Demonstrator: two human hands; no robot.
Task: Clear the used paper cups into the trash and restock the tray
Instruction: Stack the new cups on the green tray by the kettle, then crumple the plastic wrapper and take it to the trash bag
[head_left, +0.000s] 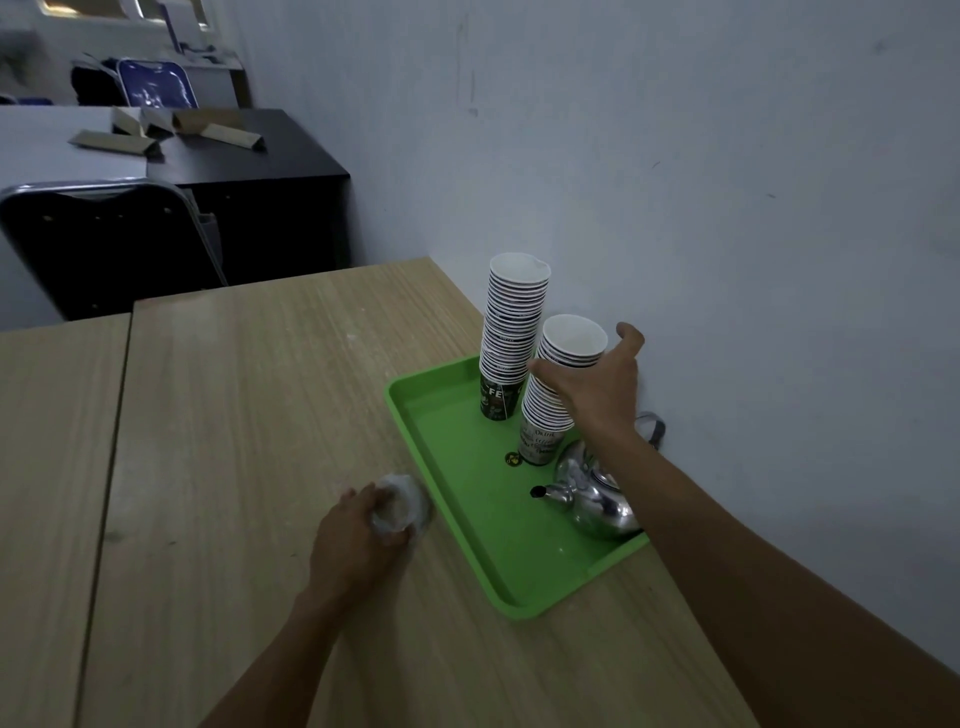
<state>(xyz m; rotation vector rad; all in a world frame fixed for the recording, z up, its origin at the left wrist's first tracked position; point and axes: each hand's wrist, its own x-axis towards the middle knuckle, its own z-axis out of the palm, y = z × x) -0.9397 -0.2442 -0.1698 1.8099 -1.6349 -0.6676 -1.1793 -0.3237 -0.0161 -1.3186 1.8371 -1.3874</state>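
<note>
While standing upright on green plastic tray (415, 400), noted shorter stack of white paper cups (571, 343) enclosed by curled right hand (597, 387), long axis vertical between thumb and fingers. Recorded left hand (353, 538) well apart, clutching crumpled clear plastic wrapper (402, 501).

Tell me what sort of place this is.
Most likely an office or meeting room with a drinks corner: a green tray on a wooden table holds stacked paper cups and a metal kettle, and a folding chair and dark desk stand behind.
</note>
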